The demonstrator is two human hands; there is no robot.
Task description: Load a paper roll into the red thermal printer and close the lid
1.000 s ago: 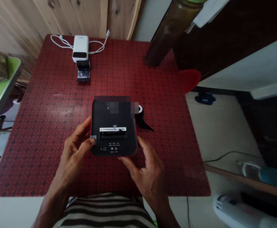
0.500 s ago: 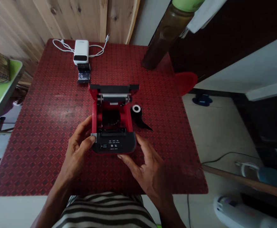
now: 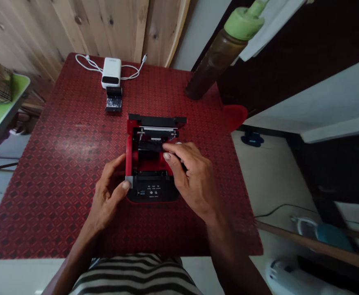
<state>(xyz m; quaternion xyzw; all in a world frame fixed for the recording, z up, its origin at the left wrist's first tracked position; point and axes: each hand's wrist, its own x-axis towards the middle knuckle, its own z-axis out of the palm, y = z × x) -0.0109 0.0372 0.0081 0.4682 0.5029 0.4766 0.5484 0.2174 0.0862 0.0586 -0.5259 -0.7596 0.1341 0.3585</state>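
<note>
A red and black label printer (image 3: 153, 190) rests on the table with its lid raised and its inside facing up. My left hand (image 3: 110, 192) grips the printer's left side, thumb on the grey corner of the front panel and fingers along the red wall. Over the printer's open bay, my right hand (image 3: 191, 172) has thumb and forefinger closed at the right end of a dark ribbon (image 3: 150, 146) lying across the bay. A black ribbon roll with a white core is mostly hidden behind my right hand.
A white power bank (image 3: 111, 70) with a white cable lies at the back left, a piece of black film (image 3: 114, 102) before it. A tall brown bottle with a green cap (image 3: 219, 53) stands at the back right. The table (image 3: 65, 196) has a red patterned top.
My right hand has left the printer's front right corner and moved up and in over the open bay. Dark ribbon inside now sits higher, near the roller. My left hand keeps its grip.
</note>
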